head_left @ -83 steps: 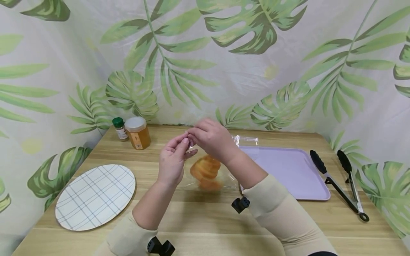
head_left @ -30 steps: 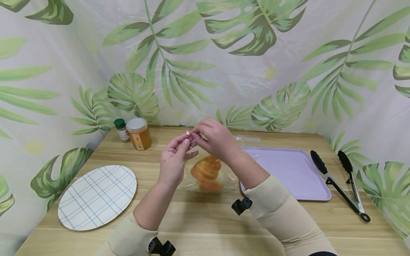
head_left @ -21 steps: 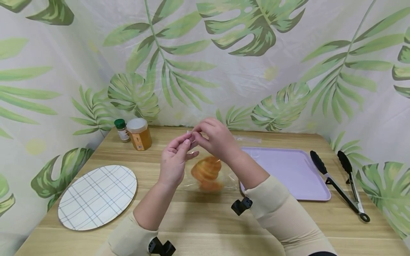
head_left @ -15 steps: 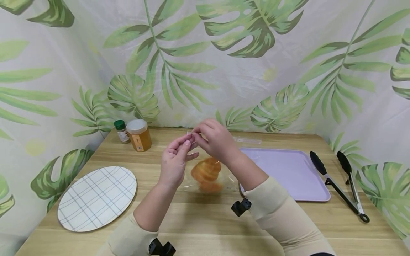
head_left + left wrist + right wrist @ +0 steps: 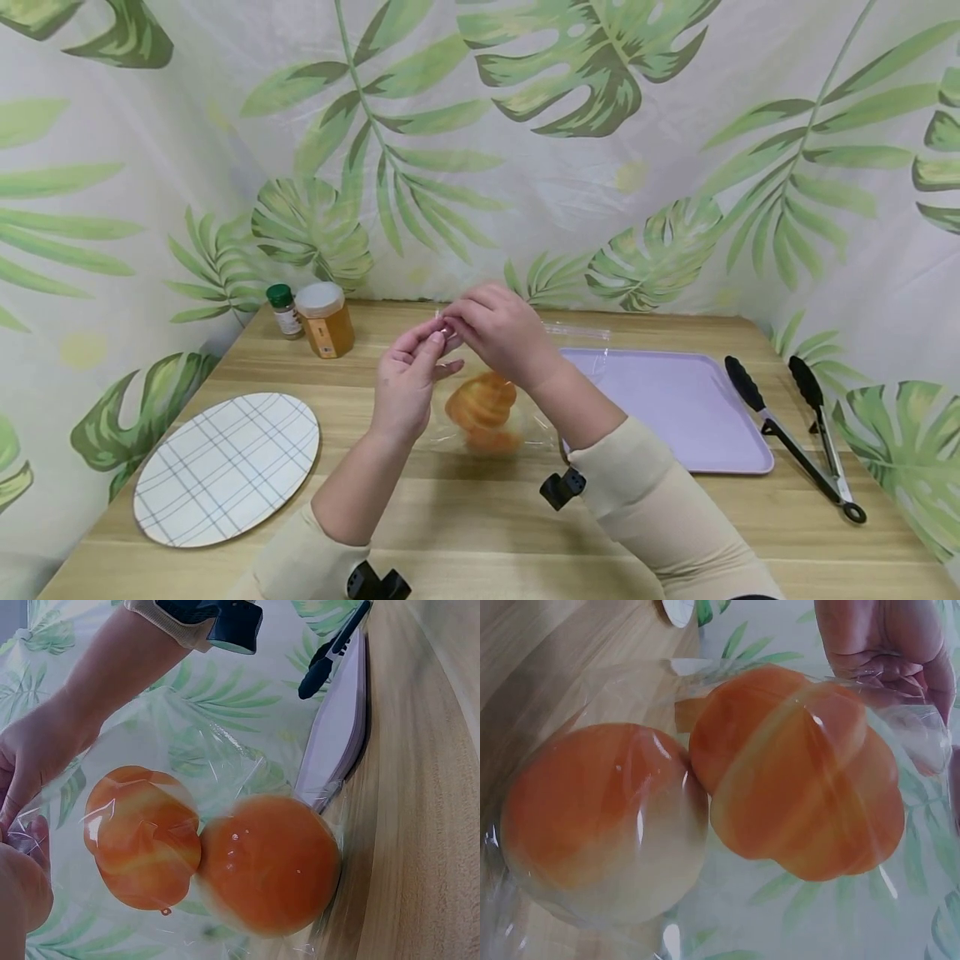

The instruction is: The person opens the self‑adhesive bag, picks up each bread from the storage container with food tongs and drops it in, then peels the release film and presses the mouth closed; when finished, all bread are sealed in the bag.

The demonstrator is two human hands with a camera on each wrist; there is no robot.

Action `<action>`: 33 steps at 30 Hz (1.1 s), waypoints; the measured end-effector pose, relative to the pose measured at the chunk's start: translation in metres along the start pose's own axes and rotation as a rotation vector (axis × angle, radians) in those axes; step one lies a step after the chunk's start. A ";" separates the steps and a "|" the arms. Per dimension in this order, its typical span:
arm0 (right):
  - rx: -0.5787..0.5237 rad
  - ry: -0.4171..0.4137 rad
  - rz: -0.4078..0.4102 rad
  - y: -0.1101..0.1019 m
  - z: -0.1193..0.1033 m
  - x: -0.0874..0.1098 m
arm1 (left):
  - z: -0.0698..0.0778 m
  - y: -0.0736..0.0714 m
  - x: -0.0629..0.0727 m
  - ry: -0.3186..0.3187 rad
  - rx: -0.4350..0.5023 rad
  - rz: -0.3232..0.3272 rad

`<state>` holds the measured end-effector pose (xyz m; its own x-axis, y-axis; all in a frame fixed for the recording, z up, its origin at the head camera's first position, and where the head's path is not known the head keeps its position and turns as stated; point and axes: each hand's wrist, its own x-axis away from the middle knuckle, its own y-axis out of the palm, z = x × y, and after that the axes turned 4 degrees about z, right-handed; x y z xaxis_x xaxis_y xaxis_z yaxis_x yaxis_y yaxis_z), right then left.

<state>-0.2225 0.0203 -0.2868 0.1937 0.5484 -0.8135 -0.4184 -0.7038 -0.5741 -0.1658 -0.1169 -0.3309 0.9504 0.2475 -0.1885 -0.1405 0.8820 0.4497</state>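
Observation:
Both hands meet above the middle of the table at the gathered upper edge of a clear plastic bag (image 5: pixel 225 742). My left hand (image 5: pixel 405 379) pinches that edge between thumb and fingers. From the other side my right hand (image 5: pixel 502 333) pinches it too, its fingertips close to the left thumb. Below the hands, inside the bag, a ridged golden-brown bread roll (image 5: pixel 483 402) sits above a smooth round bun (image 5: pixel 274 862). Both show large in the right wrist view, where the bun (image 5: pixel 615 825) touches the ridged roll (image 5: pixel 799 780). A transparent strip of the bag extends rightward behind my right wrist.
A checked oval board (image 5: pixel 228 471) lies on the left. Behind it stand a green-capped bottle (image 5: pixel 285 311) and a jar of amber contents (image 5: pixel 326 321). On the right are a lilac tray (image 5: pixel 675 408), partly behind my right arm, and black-tipped tongs (image 5: pixel 798 442).
The hands have stayed almost in place, with small finger shifts along the bag's edge. The bag's transparent strip on the right has moved slightly. The whole head view has shifted a little.

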 end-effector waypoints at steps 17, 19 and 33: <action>-0.335 0.454 0.059 0.013 -0.005 0.007 | 0.000 0.001 0.003 -0.009 -0.034 -0.016; -0.415 0.562 0.073 0.012 -0.004 0.007 | 0.000 0.001 0.003 -0.010 -0.041 -0.012; -0.572 0.667 0.013 -0.002 0.007 0.011 | 0.003 0.003 0.003 -0.018 -0.044 0.009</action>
<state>-0.2259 0.0304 -0.2937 0.7452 0.2859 -0.6025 0.0495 -0.9247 -0.3775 -0.1630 -0.1144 -0.3278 0.9539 0.2482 -0.1688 -0.1605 0.8970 0.4119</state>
